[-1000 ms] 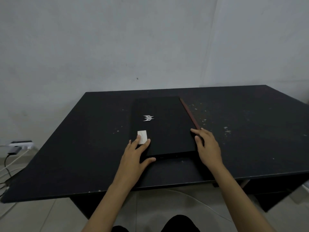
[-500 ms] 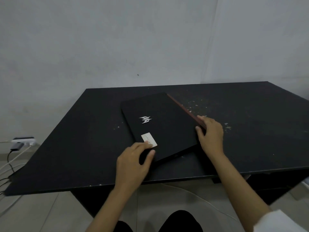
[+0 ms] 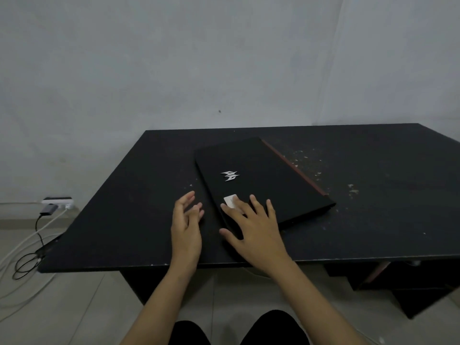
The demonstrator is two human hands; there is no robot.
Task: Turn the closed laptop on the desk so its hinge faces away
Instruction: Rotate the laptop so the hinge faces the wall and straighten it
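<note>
- Laptop (image 3: 261, 180): closed, flat on desk (image 3: 373, 220), mid-desk, lying skewed. Red hinge strip (image 3: 293, 168) runs along its right/far-right edge, so turn looks only part done.
- Right hand (image 3: 254, 227): fingers spread wide, palm down, tips resting on lid near the white sticker (image 3: 230, 200) at the near-left corner. No wrap around an edge; contact is flat pressure only.
- Left hand (image 3: 185, 222): just left of laptop, apart from it, fingers loosely open, holding nothing.
- Handling (est.): rigid slab, prob. fairly heavy; won't flex. Matte lid gives fair friction for a palm-down push. Base likely has rubber feet, so expect drag on the desk, not free sliding.
- Grip pts (rec.): opp. corners or long edges, one hand each, pivot w/o lifting. Avoid pressing lid centre near logo (image 3: 230, 175); screen beneath is the fragile part.
- Risk: near corner sits close to desk front edge; keep the pivot inboard.
</note>
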